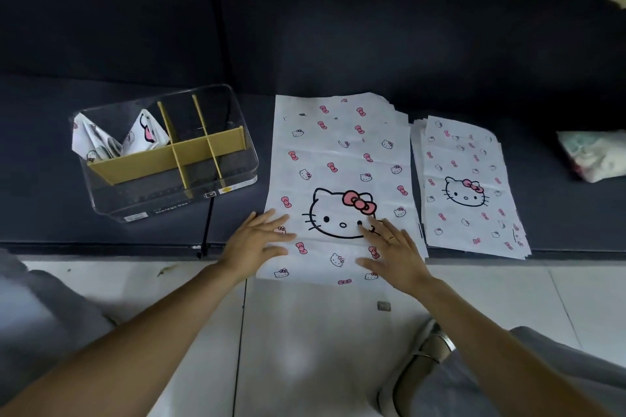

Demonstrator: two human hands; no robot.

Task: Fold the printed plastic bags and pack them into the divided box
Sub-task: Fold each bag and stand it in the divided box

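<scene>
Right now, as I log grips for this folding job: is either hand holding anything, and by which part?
Nothing is gripped. The left hand and right hand lie flat, fingers straight, on the near end of the top bag.

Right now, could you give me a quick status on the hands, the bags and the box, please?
Left hand and right hand flat on spread bag. Two folded bags in divided box, far-left compartment. Bag stack waiting right. Nothing in the way.
</scene>
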